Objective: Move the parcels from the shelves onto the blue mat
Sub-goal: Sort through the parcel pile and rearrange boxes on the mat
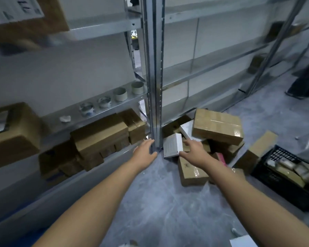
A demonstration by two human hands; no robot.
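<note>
Four tape rolls (104, 102); two white boxes (173, 147); one black crate (268, 173); brown parcels (217, 126) many, count unclear.

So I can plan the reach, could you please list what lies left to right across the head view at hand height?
Stacked brown boxes → left hand → white box → right hand → leaning brown box → black crate

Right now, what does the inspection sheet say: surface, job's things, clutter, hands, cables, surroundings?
Surface: grey floor.
Job's things: brown parcels on the low shelf; more in a pile on the floor with a white box; mat not seen.
Clutter: tape rolls one shelf up; black crate, full.
Hands: left hand open by the upright; right hand open at the white box.
Cables: nothing seen.
Surroundings: metal shelves.
</note>
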